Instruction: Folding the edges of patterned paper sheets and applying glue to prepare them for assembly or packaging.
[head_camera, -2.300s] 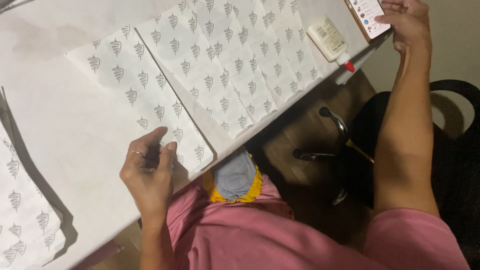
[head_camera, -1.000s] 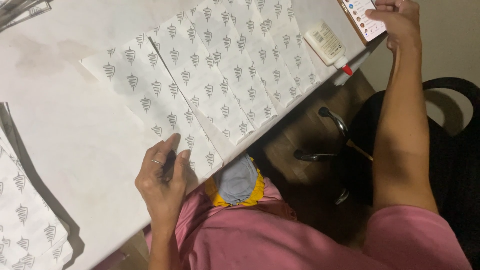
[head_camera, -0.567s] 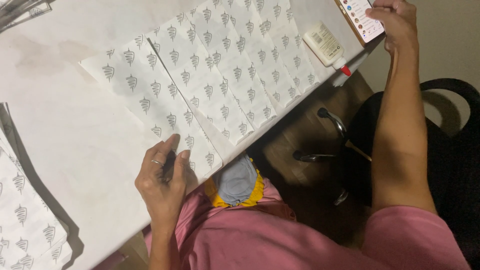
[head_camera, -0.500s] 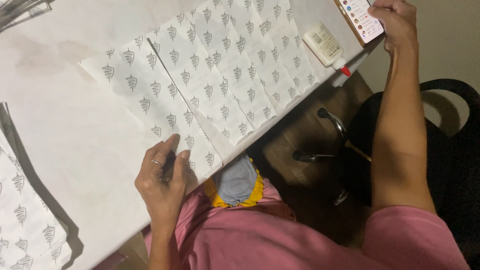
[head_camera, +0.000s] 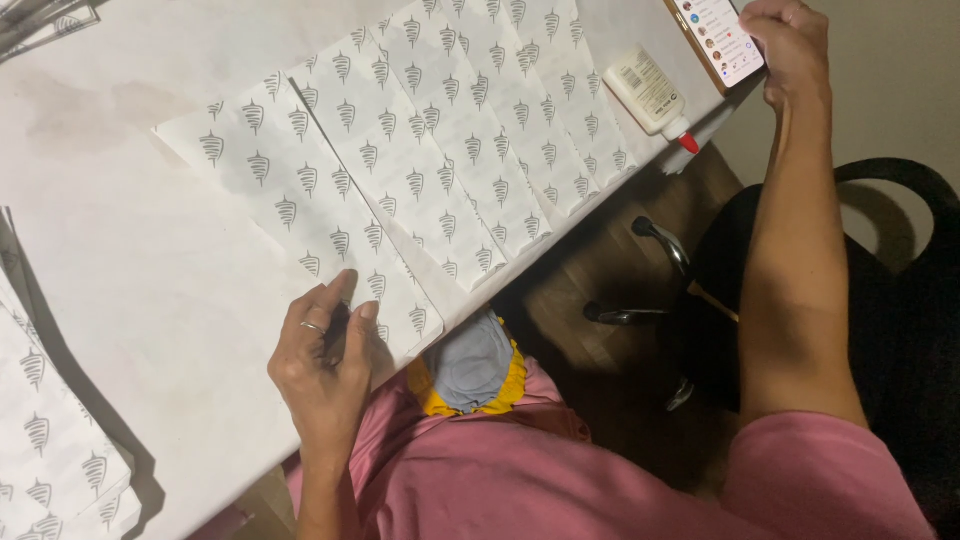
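The left hand (head_camera: 325, 365), fingers loosely curled, is pressed on the near end of the printed paper sheet (head_camera: 300, 215) lying flat beside the glue bottle (head_camera: 650, 95) — thin, limp, easily creased, best lifted by an edge. Right of the bottle, the right hand (head_camera: 790, 45) is closed around a phone (head_camera: 720, 35).

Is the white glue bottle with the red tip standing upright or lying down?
Lying down: the white glue bottle with red tip rests on its side at the white table's edge.
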